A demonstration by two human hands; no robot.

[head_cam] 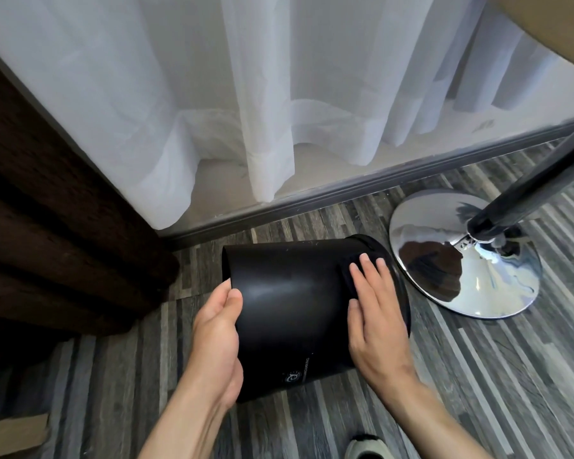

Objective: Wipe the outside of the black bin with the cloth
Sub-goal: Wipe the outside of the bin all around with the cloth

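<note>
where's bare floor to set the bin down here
Bare floor lies right of the right hand, below the chrome base; more between the left hand and dark curtain. Crowded between black bin and chrome base.

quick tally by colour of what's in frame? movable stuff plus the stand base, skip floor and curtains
Black: 2, the bin and the dark cloth under the right hand
Chrome: 1, the stand base
Brown: 1, cardboard piece
Light: 1, shoe
Total: 5
The left hand steadies the bin.
</note>
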